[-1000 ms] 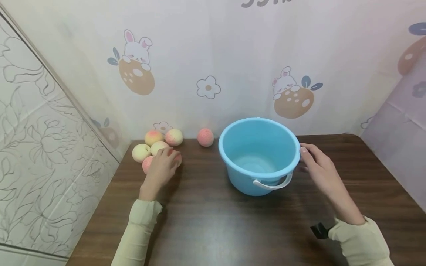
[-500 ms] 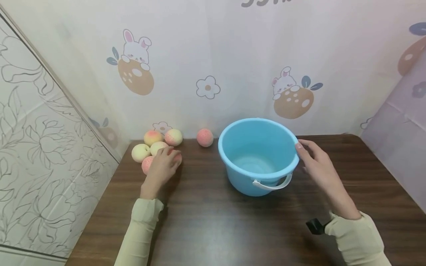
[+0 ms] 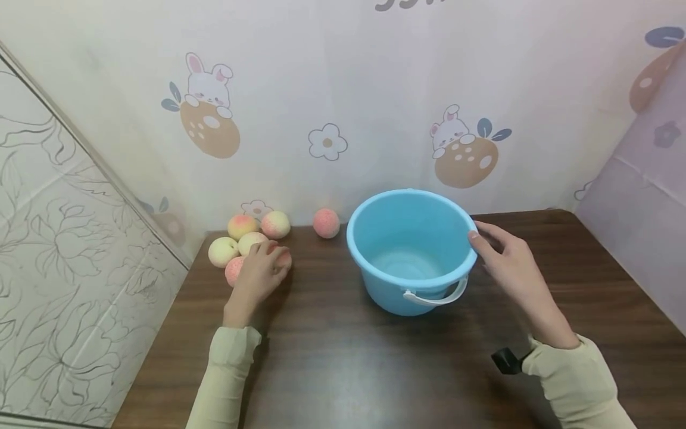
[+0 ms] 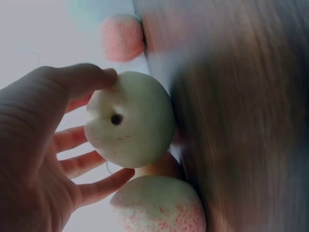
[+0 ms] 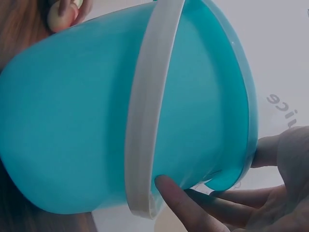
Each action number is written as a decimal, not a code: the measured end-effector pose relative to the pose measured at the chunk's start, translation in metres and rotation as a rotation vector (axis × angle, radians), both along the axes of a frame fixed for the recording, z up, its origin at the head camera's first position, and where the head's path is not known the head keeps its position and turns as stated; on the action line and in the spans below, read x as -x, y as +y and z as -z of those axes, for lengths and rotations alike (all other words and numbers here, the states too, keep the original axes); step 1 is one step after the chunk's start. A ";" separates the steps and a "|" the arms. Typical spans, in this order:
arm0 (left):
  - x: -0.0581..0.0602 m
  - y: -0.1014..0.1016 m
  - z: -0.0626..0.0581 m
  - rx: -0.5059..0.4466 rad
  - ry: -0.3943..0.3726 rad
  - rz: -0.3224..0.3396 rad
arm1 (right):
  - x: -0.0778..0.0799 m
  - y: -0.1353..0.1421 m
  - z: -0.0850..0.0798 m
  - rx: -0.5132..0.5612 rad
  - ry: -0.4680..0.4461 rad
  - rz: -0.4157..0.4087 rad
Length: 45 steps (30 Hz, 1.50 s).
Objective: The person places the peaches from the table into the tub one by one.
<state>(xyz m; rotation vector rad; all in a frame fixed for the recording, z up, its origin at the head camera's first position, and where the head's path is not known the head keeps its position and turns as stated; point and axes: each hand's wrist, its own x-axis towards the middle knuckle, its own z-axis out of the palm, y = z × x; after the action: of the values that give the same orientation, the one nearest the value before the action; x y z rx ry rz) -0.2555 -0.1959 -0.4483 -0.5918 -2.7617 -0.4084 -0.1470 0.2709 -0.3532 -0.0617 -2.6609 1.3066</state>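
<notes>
Left wrist view: pale peach (image 4: 133, 118) between thumb and fingers

The left hand (image 4: 43, 140) holds the peach with its thumb on one side and its spread, curved fingers behind; the span between them is about the fruit's own width. The peach is at the left of the table (image 3: 332, 369), at the edge of a cluster; whether it bears on the wood, I cannot tell. It looks light and fairly firm, with a matt, flecked skin that should grip well, but being round it could roll. Its widest girth is the place to hold, lightly, in case the flesh dents.

The right hand (image 3: 509, 262) pinches the rim of the blue bucket (image 3: 409, 280), thumb at the lip and fingers outside. The bucket stands upright; its smooth plastic wall is probably light and a little springy, so the rim makes the surest hold. Its white handle (image 3: 436, 300) hangs down on the near side, close to those fingers.

Beside the left hand, a pink peach (image 3: 236, 271), two cream peaches (image 3: 223, 252) and two blushed peaches (image 3: 243, 227) crowd in and could be nudged. A lone pink peach (image 3: 326, 223) sits between cluster and bucket, near the patterned curtain (image 3: 268, 149); the bucket's raised rim is the tallest obstacle.
</notes>
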 end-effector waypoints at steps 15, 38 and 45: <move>-0.006 0.013 -0.001 0.003 0.004 -0.023 | -0.002 -0.001 -0.004 0.027 -0.038 -0.050; -0.002 0.020 -0.004 0.045 -0.025 -0.045 | 0.003 0.006 -0.005 0.014 -0.069 -0.059; -0.004 0.020 -0.005 0.075 -0.104 -0.071 | 0.005 0.004 -0.004 0.027 -0.067 -0.067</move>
<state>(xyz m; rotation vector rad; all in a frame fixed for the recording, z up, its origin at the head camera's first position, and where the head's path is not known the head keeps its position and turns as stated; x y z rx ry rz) -0.2510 -0.1759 -0.4432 -0.5010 -2.8984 -0.3298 -0.1516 0.2745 -0.3495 -0.0207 -2.7234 1.3842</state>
